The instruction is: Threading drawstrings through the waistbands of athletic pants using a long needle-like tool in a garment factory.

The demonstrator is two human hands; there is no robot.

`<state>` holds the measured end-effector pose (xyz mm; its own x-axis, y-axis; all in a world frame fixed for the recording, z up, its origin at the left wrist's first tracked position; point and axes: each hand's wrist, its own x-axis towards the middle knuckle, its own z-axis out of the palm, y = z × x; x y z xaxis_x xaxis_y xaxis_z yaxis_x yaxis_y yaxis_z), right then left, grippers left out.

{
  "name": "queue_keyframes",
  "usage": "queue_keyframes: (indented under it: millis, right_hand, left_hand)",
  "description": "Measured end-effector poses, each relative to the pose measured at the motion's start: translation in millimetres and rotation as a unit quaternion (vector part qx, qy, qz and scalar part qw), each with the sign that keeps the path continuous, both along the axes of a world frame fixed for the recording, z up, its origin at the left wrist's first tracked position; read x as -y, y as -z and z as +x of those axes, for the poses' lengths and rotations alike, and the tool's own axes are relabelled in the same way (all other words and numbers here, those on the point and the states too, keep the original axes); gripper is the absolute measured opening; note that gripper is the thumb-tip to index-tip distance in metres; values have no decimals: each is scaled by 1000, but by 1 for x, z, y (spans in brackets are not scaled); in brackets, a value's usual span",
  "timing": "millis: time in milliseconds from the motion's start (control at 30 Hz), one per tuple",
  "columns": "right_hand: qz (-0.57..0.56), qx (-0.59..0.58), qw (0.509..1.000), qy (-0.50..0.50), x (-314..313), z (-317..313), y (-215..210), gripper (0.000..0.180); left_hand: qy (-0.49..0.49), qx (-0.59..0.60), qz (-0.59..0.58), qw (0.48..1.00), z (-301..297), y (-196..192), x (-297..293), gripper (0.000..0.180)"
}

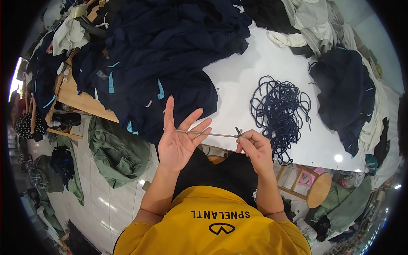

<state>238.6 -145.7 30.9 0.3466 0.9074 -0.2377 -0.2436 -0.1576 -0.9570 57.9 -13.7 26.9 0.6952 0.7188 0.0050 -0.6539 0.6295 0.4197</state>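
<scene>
A thin metal rod (204,134) runs nearly level between my hands, in front of my body at the table's near edge. My right hand (258,151) is closed in a pinch on its right end, where a small dark piece sticks out at the fingertips. My left hand (175,146) is open, palm up with fingers spread. Across its fingers lies the rod, and its left tip pokes out past the hand. Beside my right hand, a tangled heap of navy cords (280,112) lies on the white tabletop (233,80).
A big pile of navy fabric (170,46) with light blue strips covers the table's left and far side. More navy fabric (344,93) lies at the right. Below are a round wooden stool (318,190) at right and green cloth (117,153) on the tiled floor at left.
</scene>
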Motion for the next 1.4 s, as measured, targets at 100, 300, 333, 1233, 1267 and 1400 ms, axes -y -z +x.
queue_keyframes:
  millis: [100,300,333,1233,1267,1400]
  right_hand:
    - [-10,-3,1000,1,0,1,3,15]
    - [-18,-14,1000,9,-5,0,8,19]
    - [-27,-31,999,-5,-6,1,7,18]
    - [-33,154,985,-65,4,-25,29,30]
    - [-27,135,990,-18,5,-19,33,30]
    - [-40,52,990,125,18,7,39,39]
  left_hand:
    - [1,-9,5,1000,1,1,1,46]
    - [11,6,40,999,-1,4,1,47]
    - [16,-5,48,999,-2,4,1,47]
    - [-81,-342,304,885,8,30,8,40]
    - [-128,-376,337,854,4,38,-9,37]
    - [-361,-555,551,508,-7,41,-114,46]
